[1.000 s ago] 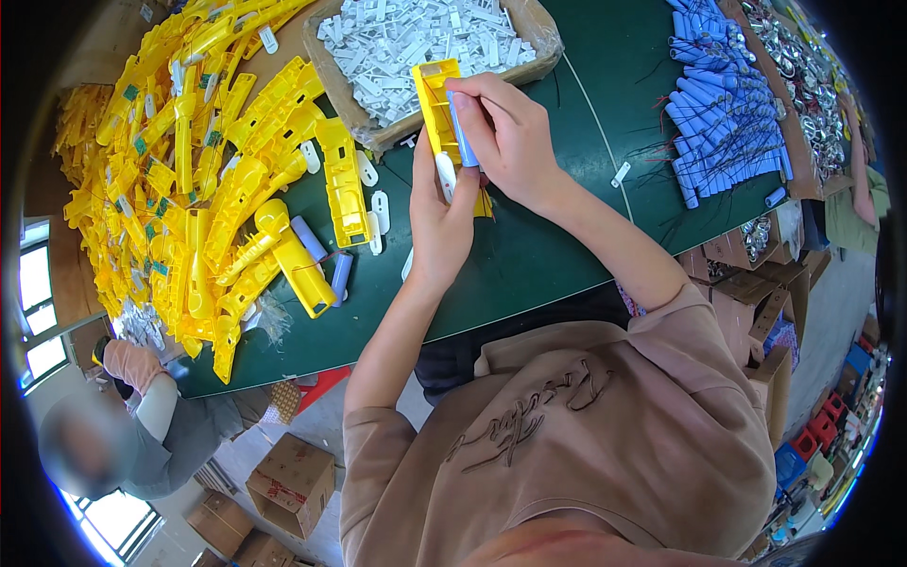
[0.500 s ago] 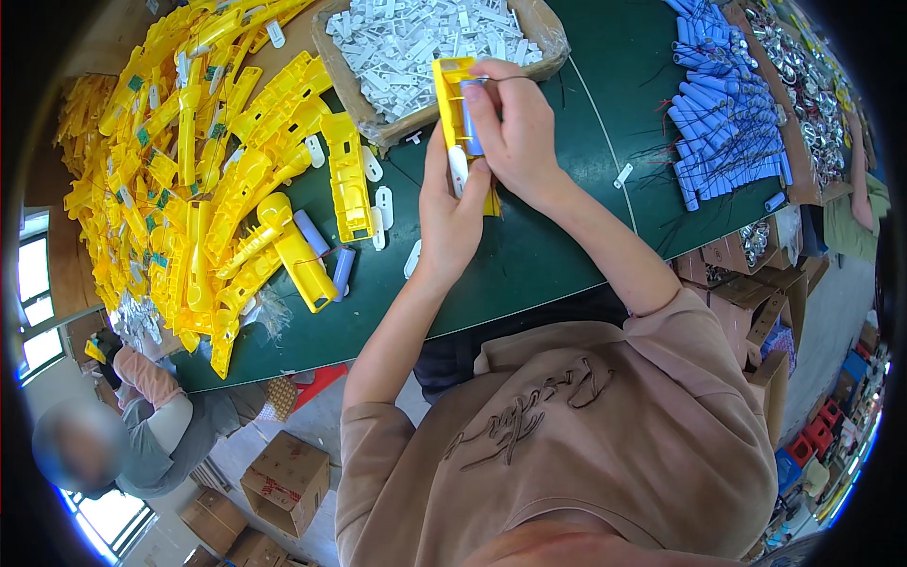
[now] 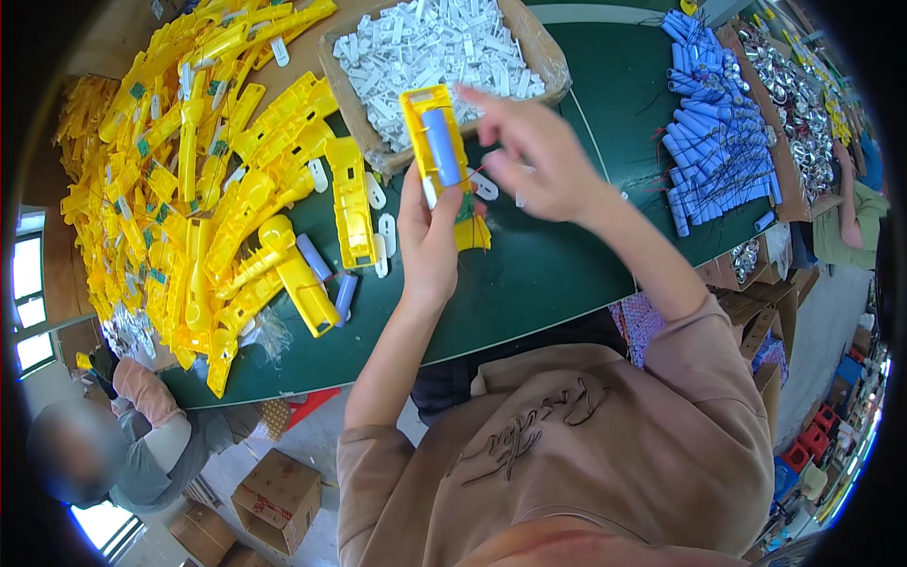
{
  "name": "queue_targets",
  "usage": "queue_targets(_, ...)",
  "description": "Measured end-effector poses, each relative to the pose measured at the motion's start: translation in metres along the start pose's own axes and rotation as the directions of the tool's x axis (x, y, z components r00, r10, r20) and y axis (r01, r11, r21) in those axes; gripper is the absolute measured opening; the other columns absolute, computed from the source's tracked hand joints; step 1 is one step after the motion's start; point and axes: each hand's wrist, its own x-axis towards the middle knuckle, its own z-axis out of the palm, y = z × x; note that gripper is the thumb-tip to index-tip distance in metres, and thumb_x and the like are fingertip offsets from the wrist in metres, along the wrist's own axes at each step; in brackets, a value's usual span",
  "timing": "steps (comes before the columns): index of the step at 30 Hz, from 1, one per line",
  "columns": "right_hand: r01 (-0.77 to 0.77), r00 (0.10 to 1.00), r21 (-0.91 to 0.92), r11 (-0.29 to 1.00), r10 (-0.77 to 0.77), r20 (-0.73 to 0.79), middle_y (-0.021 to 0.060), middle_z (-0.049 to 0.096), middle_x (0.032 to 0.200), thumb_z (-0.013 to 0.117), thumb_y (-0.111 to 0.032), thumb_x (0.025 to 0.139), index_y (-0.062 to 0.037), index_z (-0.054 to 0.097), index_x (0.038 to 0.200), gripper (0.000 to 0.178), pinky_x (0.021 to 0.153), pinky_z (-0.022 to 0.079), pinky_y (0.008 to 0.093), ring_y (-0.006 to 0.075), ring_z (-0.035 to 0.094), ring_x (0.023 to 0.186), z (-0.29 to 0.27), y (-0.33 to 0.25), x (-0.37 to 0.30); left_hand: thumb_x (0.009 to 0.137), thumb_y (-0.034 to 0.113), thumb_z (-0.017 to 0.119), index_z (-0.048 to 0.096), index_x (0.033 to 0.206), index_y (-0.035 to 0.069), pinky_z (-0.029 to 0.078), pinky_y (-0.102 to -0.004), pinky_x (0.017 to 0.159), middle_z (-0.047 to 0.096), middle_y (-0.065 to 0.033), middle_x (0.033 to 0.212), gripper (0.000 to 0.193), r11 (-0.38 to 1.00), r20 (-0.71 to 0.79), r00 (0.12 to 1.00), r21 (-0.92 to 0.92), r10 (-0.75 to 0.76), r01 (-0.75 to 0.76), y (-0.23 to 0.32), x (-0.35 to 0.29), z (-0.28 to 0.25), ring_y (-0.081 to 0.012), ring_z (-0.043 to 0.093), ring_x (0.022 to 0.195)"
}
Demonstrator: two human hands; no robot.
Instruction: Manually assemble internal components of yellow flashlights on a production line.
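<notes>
My left hand [image 3: 430, 250] grips a yellow plastic housing [image 3: 412, 106] by its lower part, open side up. Inside the housing lies a blue cylindrical battery [image 3: 440, 146], with thin dark and red wires by it. A white piece [image 3: 430, 192] shows at the housing's side near my left fingers, and a bit of green circuit board [image 3: 466, 204] lies below the battery. Just right of the housing is my right hand [image 3: 548, 161], blurred, its fingers apart with nothing visible in them. A white oval plate [image 3: 485, 185] lies on the table between the hands.
A cardboard box [image 3: 559, 68] of small white parts stands beyond my hands. Yellow housings [image 3: 194, 170] are heaped at left. Blue batteries [image 3: 704, 142] with wires are stacked at right, beside shiny metal parts [image 3: 798, 123]. Another person [image 3: 142, 454] is at lower left on the green table's [image 3: 529, 274] near side.
My right hand has let go of the battery and moved right, off the housing. The housing, still in my left hand, has shifted slightly left and nearer.
</notes>
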Motion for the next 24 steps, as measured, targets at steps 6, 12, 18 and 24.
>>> queue_targets(6,0.24,0.963,-0.461,0.854,-0.15,0.224,0.0083,0.06,0.084,0.051,-0.009,0.084,-0.0078,0.061,0.105,0.024,0.074,0.048,0.0329,0.024,0.061,0.083,-0.036,0.086,0.066,0.09,0.01,0.043,0.037,0.128,0.005,0.048,-0.0307,0.071,0.056,-0.0137,0.097,0.038,0.996,-0.091,0.992,0.042,0.086,-0.083,0.009,0.0,0.002,-0.0172,0.057,0.078)
queue_targets(12,0.454,0.804,-0.493,0.742,-0.103,0.586,0.0089,0.063,0.096,0.053,-0.01,0.087,-0.005,0.064,0.098,0.017,0.083,0.047,0.033,0.0232,0.059,0.092,-0.015,0.107,0.085,0.09,0.01,0.043,0.035,0.13,0.005,0.048,-0.0314,0.07,0.056,-0.0144,0.099,0.041,0.995,-0.129,0.989,0.078,0.079,-0.069,0.009,0.004,-0.001,-0.0173,0.057,0.078)
queue_targets(18,0.259,0.945,-0.282,0.924,-0.181,0.273,0.0067,0.064,0.093,0.057,-0.007,0.085,-0.0029,0.064,0.095,0.013,0.074,0.049,0.0288,0.0215,0.062,0.084,-0.027,0.083,0.073,0.088,0.002,0.044,0.033,0.131,0.001,0.049,-0.0313,0.075,0.054,-0.0147,0.104,0.044,0.965,-0.089,0.976,0.192,0.2,-0.18,0.01,-0.002,0.001,-0.0169,0.057,0.083)
queue_targets(24,0.28,0.96,-0.079,0.957,-0.279,0.025,0.007,0.066,0.088,0.061,0.002,0.079,-0.0056,0.066,0.093,0.017,0.069,0.05,0.0274,0.0205,0.063,0.079,-0.051,-0.008,0.042,0.079,-0.001,0.057,0.033,0.131,-0.005,0.043,-0.0321,0.088,0.05,-0.0148,0.118,0.058,0.819,0.127,0.895,0.363,0.428,-0.444,-0.015,-0.013,-0.018,-0.0193,0.053,0.103)
